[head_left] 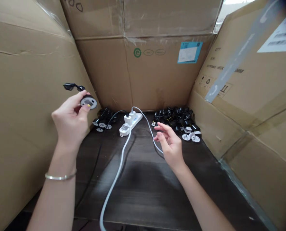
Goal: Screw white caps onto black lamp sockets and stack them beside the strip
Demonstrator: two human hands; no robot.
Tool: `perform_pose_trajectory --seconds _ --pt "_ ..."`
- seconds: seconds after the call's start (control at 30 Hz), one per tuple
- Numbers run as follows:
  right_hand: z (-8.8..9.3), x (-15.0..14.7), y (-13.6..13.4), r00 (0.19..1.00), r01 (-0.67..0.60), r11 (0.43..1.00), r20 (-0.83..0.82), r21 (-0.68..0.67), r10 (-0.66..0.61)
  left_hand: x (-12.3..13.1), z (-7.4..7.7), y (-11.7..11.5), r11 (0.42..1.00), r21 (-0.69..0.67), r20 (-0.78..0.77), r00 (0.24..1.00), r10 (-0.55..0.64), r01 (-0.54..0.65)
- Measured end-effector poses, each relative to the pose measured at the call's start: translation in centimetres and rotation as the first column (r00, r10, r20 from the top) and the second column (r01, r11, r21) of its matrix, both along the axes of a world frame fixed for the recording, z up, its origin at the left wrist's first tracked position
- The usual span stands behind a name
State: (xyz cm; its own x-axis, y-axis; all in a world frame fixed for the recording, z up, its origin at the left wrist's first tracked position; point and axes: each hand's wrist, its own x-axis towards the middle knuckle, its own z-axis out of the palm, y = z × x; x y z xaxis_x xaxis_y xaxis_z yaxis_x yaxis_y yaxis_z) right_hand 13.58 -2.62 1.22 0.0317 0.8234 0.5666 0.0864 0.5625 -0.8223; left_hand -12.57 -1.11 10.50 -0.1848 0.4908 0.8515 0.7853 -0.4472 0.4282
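Observation:
My left hand is raised at the left, closed round a small round device with a white face and black rim. The thumb presses on its face, beside a small yellow spot. A black jointed piece sticks out above the fingers and seems to belong to it. My right hand hovers over the dark table, fingers loosely stretched and apart, with nothing visible in them. It is nearest to a thin white cable, part of which passes behind it; whether they touch I cannot tell.
A white power strip with plugs lies mid-table. A thick white cord runs toward me; a black cable trails left. Similar black-and-white devices are heaped at the right and left. Cardboard boxes enclose three sides.

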Motion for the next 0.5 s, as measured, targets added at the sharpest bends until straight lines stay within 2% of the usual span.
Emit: perform_pose_trajectory --seconds 0.07,0.1,0.13,0.23,0.3,0.37,0.5 --pt "0.1 0.0 -0.1 0.999 0.011 1.0 0.048 0.02 -0.011 -1.7 0.3 3.3 0.998 -0.05 -0.164 0.986 0.037 -0.046" --pt "0.2 0.0 -0.1 0.997 0.021 0.999 0.078 0.037 -0.024 -2.2 0.2 5.1 0.987 -0.15 -0.273 0.962 0.016 -0.059" --pt "0.2 0.0 -0.1 0.994 0.035 0.998 0.106 0.057 -0.04 -2.5 0.0 6.8 0.957 -0.279 -0.401 0.915 -0.045 -0.075" --pt "0.2 0.3 0.2 0.985 0.091 0.99 0.139 0.107 -0.106 -2.4 -1.2 10.4 0.868 -0.494 -0.535 0.805 -0.255 -0.054" --pt "0.2 0.5 0.4 0.981 0.125 0.987 0.135 0.105 -0.139 -2.2 -2.0 11.5 0.768 -0.631 -0.61 0.683 -0.402 -0.112" --pt "0.3 0.7 0.5 0.98 0.14 0.986 0.131 0.091 -0.151 -2.4 -2.7 12.2 0.687 -0.703 -0.63 0.607 -0.485 -0.182" --pt "0.5 0.7 0.4 0.978 0.14 0.986 0.144 0.095 -0.153 -3.5 -4.5 13.3 0.62 -0.773 -0.585 0.525 -0.618 -0.132"
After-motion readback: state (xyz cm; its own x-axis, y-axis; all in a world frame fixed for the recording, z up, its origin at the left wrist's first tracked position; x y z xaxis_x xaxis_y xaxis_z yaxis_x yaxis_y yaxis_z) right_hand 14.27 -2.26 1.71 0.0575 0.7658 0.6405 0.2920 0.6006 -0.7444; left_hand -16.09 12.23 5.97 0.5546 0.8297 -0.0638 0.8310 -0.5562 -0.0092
